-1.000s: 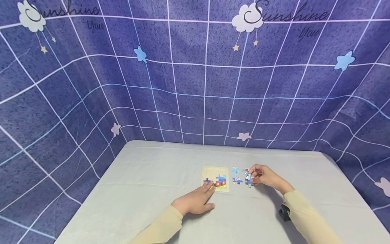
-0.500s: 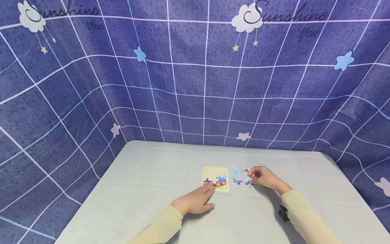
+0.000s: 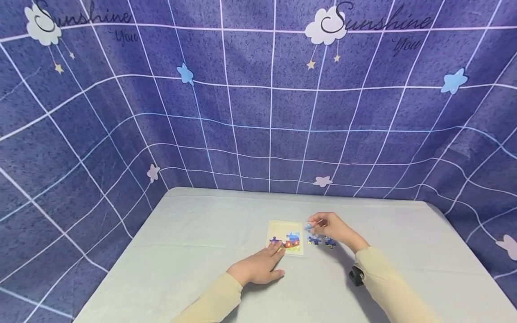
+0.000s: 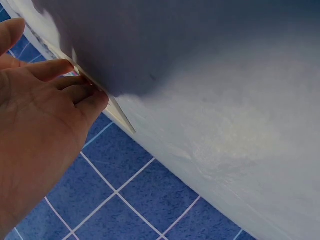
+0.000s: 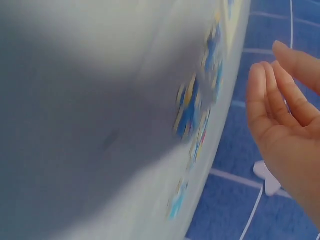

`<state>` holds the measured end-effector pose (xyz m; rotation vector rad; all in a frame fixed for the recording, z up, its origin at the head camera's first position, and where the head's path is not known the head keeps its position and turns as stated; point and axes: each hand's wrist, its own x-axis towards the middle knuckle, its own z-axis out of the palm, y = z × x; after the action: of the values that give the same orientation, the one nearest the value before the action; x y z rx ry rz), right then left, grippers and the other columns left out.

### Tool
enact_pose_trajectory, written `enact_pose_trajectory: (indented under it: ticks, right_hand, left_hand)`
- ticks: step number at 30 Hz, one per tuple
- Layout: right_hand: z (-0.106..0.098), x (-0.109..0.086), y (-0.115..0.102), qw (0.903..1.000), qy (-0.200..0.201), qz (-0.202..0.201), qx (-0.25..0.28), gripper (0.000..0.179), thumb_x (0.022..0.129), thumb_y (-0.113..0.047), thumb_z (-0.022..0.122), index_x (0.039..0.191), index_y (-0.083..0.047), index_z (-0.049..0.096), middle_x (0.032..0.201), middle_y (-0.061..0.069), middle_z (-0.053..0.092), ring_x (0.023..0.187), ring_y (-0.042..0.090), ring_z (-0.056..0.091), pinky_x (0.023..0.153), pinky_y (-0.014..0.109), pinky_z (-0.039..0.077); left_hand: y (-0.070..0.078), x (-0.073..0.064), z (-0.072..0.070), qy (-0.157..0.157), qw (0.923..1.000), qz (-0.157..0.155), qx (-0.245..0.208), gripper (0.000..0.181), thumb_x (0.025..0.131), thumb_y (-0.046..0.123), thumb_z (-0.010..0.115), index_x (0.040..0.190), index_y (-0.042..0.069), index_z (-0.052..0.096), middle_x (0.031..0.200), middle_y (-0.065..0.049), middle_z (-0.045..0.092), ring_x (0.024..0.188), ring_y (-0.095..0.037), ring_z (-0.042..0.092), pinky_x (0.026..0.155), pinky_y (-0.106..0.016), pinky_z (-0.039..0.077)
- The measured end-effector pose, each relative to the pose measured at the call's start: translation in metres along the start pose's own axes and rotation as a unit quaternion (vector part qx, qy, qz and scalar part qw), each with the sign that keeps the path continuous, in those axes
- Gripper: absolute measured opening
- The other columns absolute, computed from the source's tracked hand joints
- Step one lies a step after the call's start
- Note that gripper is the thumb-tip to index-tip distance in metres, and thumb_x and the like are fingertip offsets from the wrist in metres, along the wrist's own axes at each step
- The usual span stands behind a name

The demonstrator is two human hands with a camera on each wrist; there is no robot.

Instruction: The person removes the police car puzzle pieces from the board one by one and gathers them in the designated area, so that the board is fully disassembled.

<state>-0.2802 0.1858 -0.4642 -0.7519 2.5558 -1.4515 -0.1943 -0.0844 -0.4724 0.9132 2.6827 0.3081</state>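
A shallow pale puzzle tray (image 3: 278,225) lies on the table, with a few joined pieces (image 3: 291,241) of a blue and red train picture in its lower part. My left hand (image 3: 258,265) rests its fingers on the tray's near left corner; the left wrist view shows the fingertips against the tray edge (image 4: 121,114). Right of the tray lie several loose jigsaw pieces (image 3: 314,240), mostly blue. Over them hovers my right hand (image 3: 336,229), fingertips near a light blue piece (image 3: 309,226) and partly covering it. In the right wrist view, nothing shows between its loosely bent fingers.
The table (image 3: 194,255) has a pale cloth. A blue-violet curtain (image 3: 250,103) with a grid and stars hangs behind and at both sides. A black wrist device (image 3: 357,275) sits at the right sleeve.
My right hand has moved left, from the right-hand loose pieces to the light blue piece beside the tray. The left hand has stayed in place on the tray.
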Motion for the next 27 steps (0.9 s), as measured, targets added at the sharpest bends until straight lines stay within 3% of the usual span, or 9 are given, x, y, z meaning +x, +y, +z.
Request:
enact_pose_trajectory:
  ticks: [8, 17, 27]
  right_hand:
    - [0.027, 0.014, 0.001, 0.9993, -0.035, 0.01, -0.01, 0.034, 0.079, 0.003, 0.07, 0.112, 0.009, 0.064, 0.096, 0.021, 0.066, 0.082, 0.023, 0.064, 0.07, 0.024, 0.054]
    - [0.04, 0.02, 0.004, 0.9977, -0.05, 0.015, -0.042, 0.036, 0.075, 0.006, 0.072, 0.11, 0.005, 0.066, 0.09, 0.014, 0.063, 0.065, 0.01, 0.049, 0.05, 0.02, 0.044]
    - [0.045, 0.021, 0.003, 0.997, -0.055, -0.005, -0.054, 0.04, 0.068, 0.012, 0.071, 0.108, 0.005, 0.067, 0.094, 0.012, 0.06, 0.075, 0.016, 0.054, 0.062, 0.022, 0.048]
  left_hand:
    - [0.0, -0.001, 0.002, -0.001, 1.0, 0.002, 0.003, 0.066, 0.098, 0.043, 0.049, 0.149, 0.004, 0.034, 0.158, -0.014, 0.023, 0.144, -0.026, 0.022, 0.116, -0.036, 0.024]
    - [0.001, -0.002, -0.002, -0.001, 1.0, 0.007, 0.0, 0.065, 0.098, 0.042, 0.05, 0.149, 0.003, 0.034, 0.158, -0.014, 0.022, 0.144, -0.027, 0.022, 0.116, -0.037, 0.025]
    - [0.002, -0.004, -0.003, -0.001, 0.9999, 0.01, 0.005, 0.066, 0.098, 0.042, 0.049, 0.148, 0.003, 0.034, 0.157, -0.015, 0.023, 0.144, -0.027, 0.023, 0.116, -0.036, 0.024]
